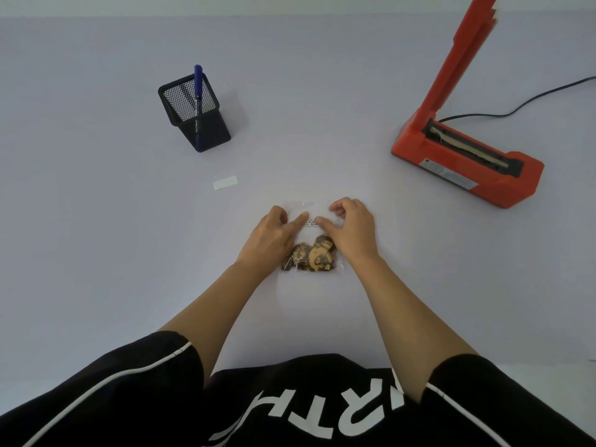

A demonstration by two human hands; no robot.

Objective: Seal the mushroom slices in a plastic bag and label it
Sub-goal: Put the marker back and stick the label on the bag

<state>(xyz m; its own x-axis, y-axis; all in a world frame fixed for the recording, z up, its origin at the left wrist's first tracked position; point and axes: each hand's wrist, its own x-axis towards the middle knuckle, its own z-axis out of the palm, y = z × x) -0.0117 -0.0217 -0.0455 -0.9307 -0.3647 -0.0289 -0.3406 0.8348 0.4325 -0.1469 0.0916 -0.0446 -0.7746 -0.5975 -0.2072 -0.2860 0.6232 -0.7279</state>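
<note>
A clear plastic bag (314,208) lies flat on the table in front of me, with brown and tan mushroom slices (314,258) gathered in its near end. A small white label (312,222) with writing lies on the bag's middle. My left hand (274,235) rests on the bag's left side, its index finger pressing the label's left end. My right hand (351,229) lies on the bag's right side, index fingertip on the label's right end, the other fingers curled over the bag's far part.
A black mesh pen holder (195,112) with a blue marker (198,91) stands at the back left. A white paper strip (225,182) lies near it. A red heat sealer (464,159), arm raised, sits at the right with its black cable (529,101).
</note>
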